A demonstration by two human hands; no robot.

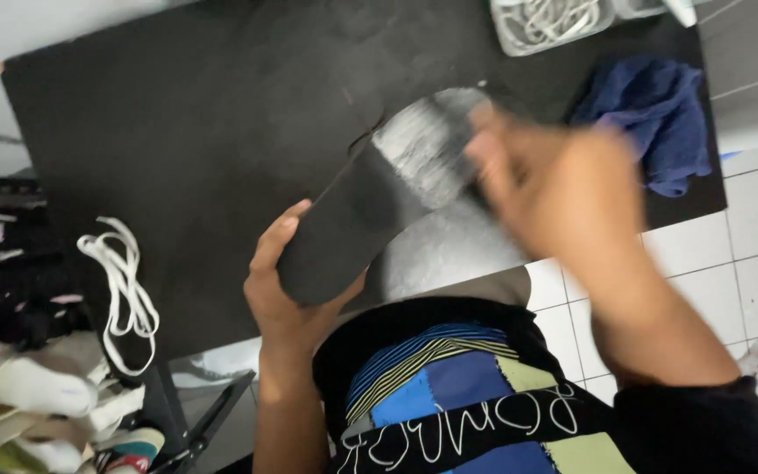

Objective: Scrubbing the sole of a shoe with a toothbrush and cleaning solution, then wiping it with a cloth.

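A black table (177, 132) fills most of the head view, its surface dusted grey near the front edge. Beyond it on the right lies white tiled floor (747, 254). A crumpled blue cloth (655, 118) rests on the table's far right corner, and a clear tub of white laces (547, 22) stands at the far edge. Down the left side sits a heap of shoes (37, 386), with a loose white lace (120, 290) draped over the table's edge.

Over the table's near edge a black insole (379, 197) is held tilted, its far end coated in whitish foam. The left hand (278, 294) grips its near end, thumb curled over the top and fingers wrapped beneath. The right hand (554, 189) lies at the foamy end (blurred by motion); I cannot tell how its fingers are set.
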